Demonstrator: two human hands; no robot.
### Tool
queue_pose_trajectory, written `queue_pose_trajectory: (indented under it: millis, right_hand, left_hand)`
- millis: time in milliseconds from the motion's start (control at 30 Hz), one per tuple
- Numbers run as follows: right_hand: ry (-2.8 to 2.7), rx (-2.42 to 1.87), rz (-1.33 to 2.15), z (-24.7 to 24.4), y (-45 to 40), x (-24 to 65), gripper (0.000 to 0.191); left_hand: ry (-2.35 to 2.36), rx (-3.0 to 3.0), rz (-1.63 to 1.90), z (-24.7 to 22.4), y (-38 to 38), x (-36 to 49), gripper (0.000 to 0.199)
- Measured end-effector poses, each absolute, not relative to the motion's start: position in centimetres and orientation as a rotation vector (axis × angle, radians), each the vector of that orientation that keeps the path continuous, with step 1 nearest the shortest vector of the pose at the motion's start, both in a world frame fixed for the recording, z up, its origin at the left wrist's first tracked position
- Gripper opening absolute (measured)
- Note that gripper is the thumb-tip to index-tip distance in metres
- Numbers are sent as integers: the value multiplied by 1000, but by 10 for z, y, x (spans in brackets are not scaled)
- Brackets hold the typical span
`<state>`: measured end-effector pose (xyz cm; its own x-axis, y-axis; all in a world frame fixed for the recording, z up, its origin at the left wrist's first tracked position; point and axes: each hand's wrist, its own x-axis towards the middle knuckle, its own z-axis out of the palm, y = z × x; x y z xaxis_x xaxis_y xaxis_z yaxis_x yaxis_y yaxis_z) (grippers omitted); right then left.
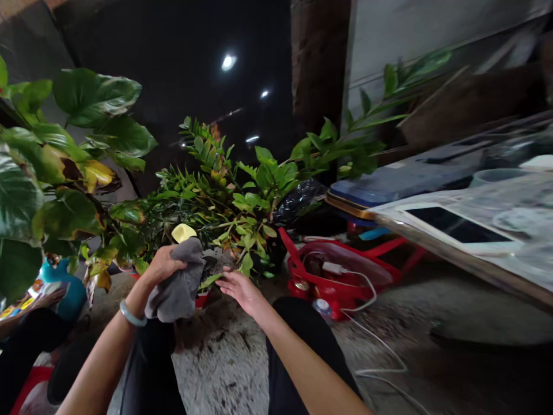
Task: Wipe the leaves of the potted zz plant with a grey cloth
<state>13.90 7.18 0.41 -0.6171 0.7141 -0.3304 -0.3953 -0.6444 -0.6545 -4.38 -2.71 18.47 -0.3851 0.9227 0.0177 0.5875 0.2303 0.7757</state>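
Observation:
My left hand (162,264), with a pale bangle on the wrist, is closed around a bunched grey cloth (178,288) that hangs down over my knee. A yellow piece (183,232), perhaps a leaf or another cloth, shows just above that hand. To the right, my right hand (238,289) has its fingertips at the end of a narrow green leaf (210,280), which seems to be pinched between thumb and fingers. Leafy green plants (254,202) stand right in front of both hands. A small red pot (201,300) is partly hidden behind the cloth.
A large-leaved plant (69,173) with some yellowed leaves crowds the left. On the right are a red basket-like frame (328,282) with a white cable (375,340), and a table edge holding a white tablet (460,225). Another person's hand (47,298) shows at far left.

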Motion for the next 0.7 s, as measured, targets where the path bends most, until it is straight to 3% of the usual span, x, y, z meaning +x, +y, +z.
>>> queue_pose_trajectory:
  millis: [267, 400, 600, 700]
  right_hand:
    - [-788, -708, 2247, 6, 65, 126, 48]
    - [-810, -639, 2270, 12, 55, 122, 54]
    - [-894, -902, 2194, 11, 52, 145, 48]
    - [-894, -911, 2135, 23, 34, 169, 56]
  left_hand:
    - [1754, 1062, 1083, 200, -83, -36, 42]
    - [1600, 981, 1119, 178, -99, -22, 42]
    - [1514, 955, 1296, 147, -111, 2, 43]
    - [1552, 869, 1456, 140, -111, 13, 46]
